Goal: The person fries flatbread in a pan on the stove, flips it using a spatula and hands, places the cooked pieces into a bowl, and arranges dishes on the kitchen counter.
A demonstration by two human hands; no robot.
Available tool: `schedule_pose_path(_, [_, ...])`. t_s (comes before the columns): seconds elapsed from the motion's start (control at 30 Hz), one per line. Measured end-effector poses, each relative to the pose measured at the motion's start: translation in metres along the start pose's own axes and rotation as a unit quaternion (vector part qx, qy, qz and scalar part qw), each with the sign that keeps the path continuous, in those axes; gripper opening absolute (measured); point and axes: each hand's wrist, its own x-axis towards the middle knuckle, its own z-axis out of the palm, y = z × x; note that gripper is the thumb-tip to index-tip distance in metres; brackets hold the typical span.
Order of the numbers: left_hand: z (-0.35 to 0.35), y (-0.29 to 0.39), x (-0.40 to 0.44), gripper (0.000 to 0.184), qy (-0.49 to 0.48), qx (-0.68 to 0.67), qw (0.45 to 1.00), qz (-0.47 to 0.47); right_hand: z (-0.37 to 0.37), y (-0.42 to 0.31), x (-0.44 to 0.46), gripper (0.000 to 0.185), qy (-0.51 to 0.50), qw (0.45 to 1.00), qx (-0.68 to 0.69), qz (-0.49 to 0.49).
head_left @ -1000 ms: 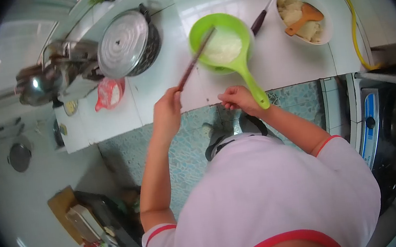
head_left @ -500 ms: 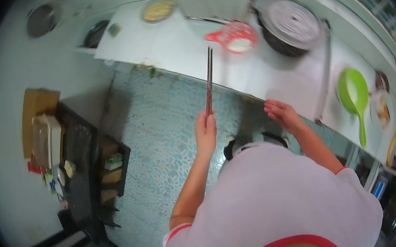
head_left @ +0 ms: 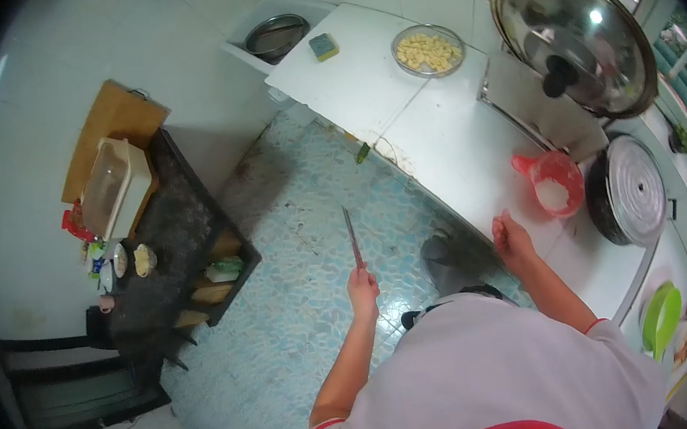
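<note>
My left hand [head_left: 362, 292] is closed around the lower end of a pair of dark chopsticks [head_left: 353, 237], which point up and away over the tiled floor. At the counter's front edge is my right hand [head_left: 514, 243], its fingers loosely bent and apart, with nothing visible in them. Just beyond it stands a red plastic scoop [head_left: 573, 180] with white powder inside. A lidded dark pot [head_left: 606, 204] sits to the right of the scoop. Farther back, a glass plate [head_left: 400, 64] bears small yellow pieces.
A large pan lid [head_left: 507, 17] stands tilted at the back right. Along the white counter [head_left: 444, 133] are a sponge [head_left: 324, 46] and a green ladle [head_left: 661, 319]. A basin [head_left: 275, 29] sits in the sink. At left is a black table [head_left: 170, 233] holding a container [head_left: 115, 188].
The view has turned left, so the counter things now appear farther right. My left hand still holds the chopsticks. My right hand is nearer the red scoop, its fingers more bent.
</note>
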Motion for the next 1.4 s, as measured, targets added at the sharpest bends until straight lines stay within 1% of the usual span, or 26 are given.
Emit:
schedule_pose_path(0.03, [0.007, 0.016, 0.012, 0.02, 0.01, -0.006, 1.0, 0.025, 0.009, -0.007, 0.015, 0.024, 0.0, 0.999, 0.049, -0.016])
schedule_pose_path(0.13, [0.033, 0.054, 0.054, 0.02, 0.037, 0.002, 0.996, 0.078, 0.027, -0.023, 0.047, 0.021, 0.05, 0.99, 0.117, -0.066])
schedule_pose_path(0.23, [0.064, 0.106, 0.101, 0.019, 0.031, -0.006, 0.993, 0.114, 0.033, -0.033, 0.071, 0.018, 0.046, 0.986, 0.148, -0.064])
schedule_pose_path(0.33, [0.092, 0.148, 0.147, 0.019, 0.006, -0.012, 0.989, 0.149, 0.035, -0.037, 0.079, 0.015, 0.076, 0.968, 0.238, -0.028])
schedule_pose_path(0.4, [0.112, 0.176, 0.178, 0.019, -0.007, -0.049, 0.989, 0.139, 0.019, -0.025, 0.084, 0.012, 0.07, 0.987, 0.034, -0.139])
schedule_pose_path(0.47, [0.126, 0.208, 0.216, 0.018, -0.025, -0.073, 0.988, 0.136, 0.027, -0.025, 0.086, 0.01, 0.095, 0.987, 0.009, -0.131])
schedule_pose_path(0.5, [0.132, 0.22, 0.239, 0.017, -0.036, -0.078, 0.987, 0.134, 0.037, -0.033, 0.081, 0.009, 0.128, 0.986, 0.086, -0.069])
schedule_pose_path(0.53, [0.136, 0.236, 0.265, 0.017, -0.047, -0.081, 0.987, 0.131, 0.049, -0.036, 0.078, 0.008, 0.161, 0.973, 0.165, -0.005])
schedule_pose_path(0.6, [0.142, 0.267, 0.337, 0.015, -0.085, -0.084, 0.984, 0.136, 0.057, -0.032, 0.083, 0.008, 0.179, 0.97, 0.159, -0.047])
schedule_pose_path(0.63, [0.155, 0.299, 0.368, 0.014, -0.071, -0.124, 0.985, 0.097, 0.063, -0.027, 0.083, 0.008, 0.19, 0.967, 0.156, -0.066])
schedule_pose_path(0.67, [0.167, 0.332, 0.413, 0.015, -0.049, -0.142, 0.986, 0.078, 0.066, -0.023, 0.081, 0.009, 0.162, 0.972, 0.152, -0.083])
schedule_pose_path(0.7, [0.165, 0.347, 0.486, 0.022, -0.159, -0.128, 0.973, 0.109, 0.076, -0.018, 0.088, 0.01, 0.193, 0.963, 0.165, -0.094])
schedule_pose_path(0.73, [0.165, 0.37, 0.561, 0.031, -0.214, -0.133, 0.959, 0.128, 0.089, -0.014, 0.088, 0.01, 0.224, 0.953, 0.18, -0.1])
schedule_pose_path(0.8, [0.186, 0.433, 0.595, 0.04, -0.172, -0.126, 0.962, 0.172, 0.123, -0.004, 0.085, 0.012, 0.31, 0.923, 0.206, -0.095])
schedule_pose_path(0.9, [0.188, 0.433, 0.652, 0.046, -0.124, -0.185, 0.975, -0.011, 0.132, 0.023, 0.098, 0.018, 0.333, 0.9, 0.259, -0.11])
schedule_pose_path(0.93, [0.185, 0.418, 0.66, 0.047, -0.166, -0.194, 0.967, -0.007, 0.134, 0.028, 0.102, 0.02, 0.347, 0.89, 0.272, -0.119])
schedule_pose_path(1.0, [0.185, 0.392, 0.643, 0.044, -0.136, -0.141, 0.979, 0.051, 0.148, 0.034, 0.104, 0.025, 0.376, 0.867, 0.298, -0.137])
schedule_pose_path(1.03, [0.182, 0.382, 0.631, 0.042, -0.122, -0.115, 0.983, 0.081, 0.156, 0.036, 0.1, 0.025, 0.378, 0.869, 0.284, -0.143])
schedule_pose_path(1.13, [0.176, 0.365, 0.607, 0.034, -0.107, -0.064, 0.989, 0.079, 0.176, 0.037, 0.091, 0.026, 0.383, 0.87, 0.261, -0.166])
schedule_pose_path(1.2, [0.178, 0.363, 0.59, 0.031, -0.112, -0.029, 0.987, 0.114, 0.182, 0.042, 0.081, 0.024, 0.395, 0.861, 0.266, -0.177])
schedule_pose_path(1.23, [0.183, 0.359, 0.58, 0.03, -0.121, -0.011, 0.984, 0.13, 0.16, 0.063, 0.085, 0.023, 0.427, 0.864, -0.024, -0.268])
schedule_pose_path(1.27, [0.19, 0.353, 0.568, 0.027, -0.141, -0.005, 0.975, 0.172, 0.136, 0.09, 0.073, 0.02, 0.428, 0.868, 0.044, -0.247])
schedule_pose_path(1.3, [0.208, 0.341, 0.557, 0.025, -0.193, 0.002, 0.961, 0.199, 0.125, 0.11, 0.064, 0.017, 0.431, 0.866, 0.113, -0.227])
schedule_pose_path(1.33, [0.221, 0.326, 0.545, 0.02, -0.23, -0.006, 0.949, 0.215, 0.15, 0.105, 0.052, 0.013, 0.425, 0.852, 0.232, -0.198])
schedule_pose_path(1.37, [0.244, 0.311, 0.523, 0.017, -0.295, 0.004, 0.915, 0.276, 0.151, 0.122, 0.047, 0.01, 0.424, 0.854, 0.203, -0.223])
schedule_pose_path(1.4, [0.252, 0.312, 0.472, 0.014, -0.335, 0.019, 0.907, 0.253, 0.15, 0.136, 0.041, 0.01, 0.454, 0.832, 0.225, -0.225])
